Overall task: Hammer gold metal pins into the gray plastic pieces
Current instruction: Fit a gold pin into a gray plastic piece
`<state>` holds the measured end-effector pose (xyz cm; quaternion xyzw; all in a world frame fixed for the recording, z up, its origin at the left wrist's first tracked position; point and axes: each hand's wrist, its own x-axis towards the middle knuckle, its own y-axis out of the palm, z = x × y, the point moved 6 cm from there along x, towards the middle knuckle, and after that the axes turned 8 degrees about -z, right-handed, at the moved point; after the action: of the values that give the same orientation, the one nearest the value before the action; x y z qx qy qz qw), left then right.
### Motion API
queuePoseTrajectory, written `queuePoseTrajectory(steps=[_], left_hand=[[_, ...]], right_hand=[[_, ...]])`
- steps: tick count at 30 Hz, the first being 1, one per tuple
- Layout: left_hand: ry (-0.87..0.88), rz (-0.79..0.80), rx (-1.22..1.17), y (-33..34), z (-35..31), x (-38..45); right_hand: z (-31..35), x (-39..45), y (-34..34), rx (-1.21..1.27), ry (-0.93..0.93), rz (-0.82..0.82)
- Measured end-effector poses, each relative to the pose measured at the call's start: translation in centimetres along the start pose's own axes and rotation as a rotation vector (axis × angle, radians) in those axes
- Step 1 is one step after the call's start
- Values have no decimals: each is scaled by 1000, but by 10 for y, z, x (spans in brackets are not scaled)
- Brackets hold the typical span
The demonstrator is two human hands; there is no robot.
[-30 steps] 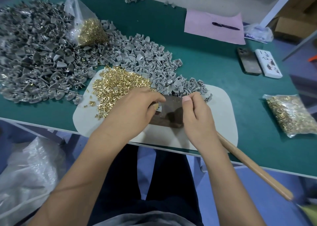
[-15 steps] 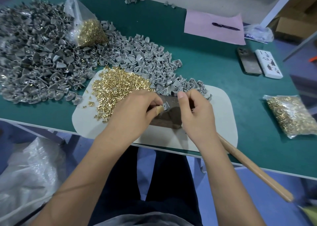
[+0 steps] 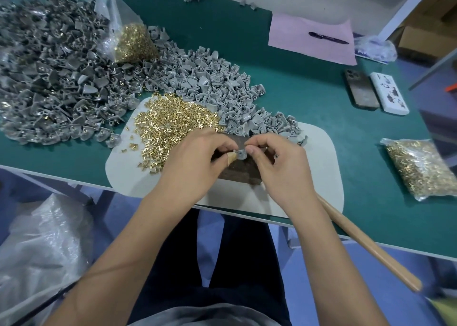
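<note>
Both hands have closed in over the dark block (image 3: pixel 237 172), left hand (image 3: pixel 197 160) and right hand (image 3: pixel 279 167) now pinching one gray plastic piece (image 3: pixel 241 154) there, apparently seating a pin before hammering, hammer handle (image 3: pixel 366 244) untouched.

One wide-angle view only — worn on the person's head, it looks forward and steeply down, close over the hands (image 3: pixel 237 162) at the near edge of the green worktop (image 3: pixel 309 98) — lap and floor show below.
</note>
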<state>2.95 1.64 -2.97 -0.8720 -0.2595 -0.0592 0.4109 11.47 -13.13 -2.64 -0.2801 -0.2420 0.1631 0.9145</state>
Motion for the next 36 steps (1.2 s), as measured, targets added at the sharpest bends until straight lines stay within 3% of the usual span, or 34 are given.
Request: queuePoseTrajectory(steps=[19, 30, 33, 36], left_hand=[[-21, -18, -79, 0, 2, 0], [-42, -11, -87, 4, 8, 3], [-56, 6, -111, 8, 12, 3], [-54, -37, -117, 6, 11, 3]], right_hand=[[21, 2, 0, -333, -11, 91], [65, 12, 15, -885, -354, 336], [71, 12, 18, -898, -378, 358], [63, 13, 14, -741, -307, 327]])
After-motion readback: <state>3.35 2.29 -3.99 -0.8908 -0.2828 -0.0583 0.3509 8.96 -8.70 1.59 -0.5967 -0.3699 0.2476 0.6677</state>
